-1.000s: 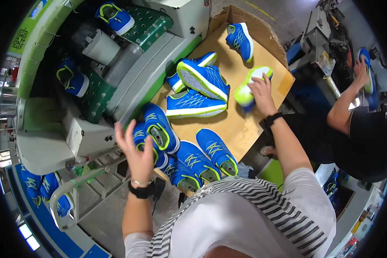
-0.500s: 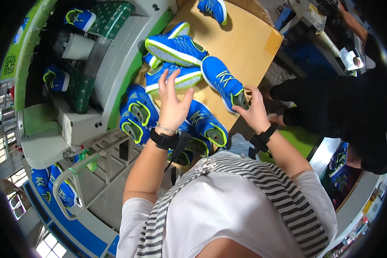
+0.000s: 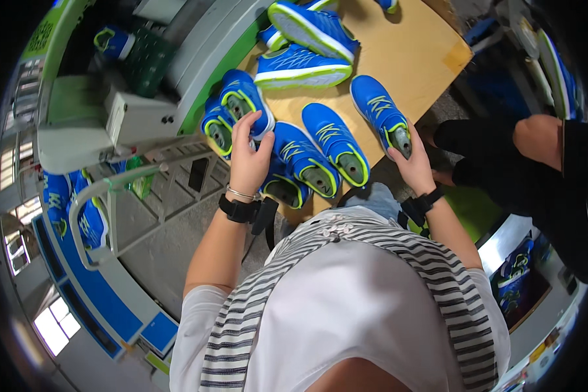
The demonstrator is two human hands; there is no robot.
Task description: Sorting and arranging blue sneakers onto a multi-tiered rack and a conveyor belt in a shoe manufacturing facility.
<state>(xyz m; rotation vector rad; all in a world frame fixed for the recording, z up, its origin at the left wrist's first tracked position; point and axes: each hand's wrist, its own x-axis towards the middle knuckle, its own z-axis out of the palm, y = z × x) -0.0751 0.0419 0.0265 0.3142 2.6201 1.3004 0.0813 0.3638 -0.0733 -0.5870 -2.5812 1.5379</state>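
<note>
My right hand [image 3: 414,164] grips a blue sneaker [image 3: 380,108] by its heel, fingers and thumb on either side of the collar. The sneaker has lime trim, a white sole and a grey-green insert in its opening; its toe points away from me. My left hand [image 3: 249,157] has its fingers and thumb around the heel of another blue sneaker [image 3: 242,85], which tilts so its white sole edge shows. Between my hands several like sneakers [image 3: 333,134] stand with their openings toward me. Farther off, a few sneakers [image 3: 304,68] lie on their sides in a pile.
The sneakers rest on a tan tabletop [image 3: 411,46]. A grey and green machine [image 3: 222,49] borders it on the left, with a metal frame rack [image 3: 157,215] nearer me. A co-worker's dark-clothed legs [image 3: 496,147] are close on the right. More sneakers [image 3: 513,268] sit on a shelf at lower right.
My left hand has gone from hovering open by the side-lying sneakers to the heel of a left-hand one. My right hand has drawn its sneaker toward me and rightward. The view has shifted.
</note>
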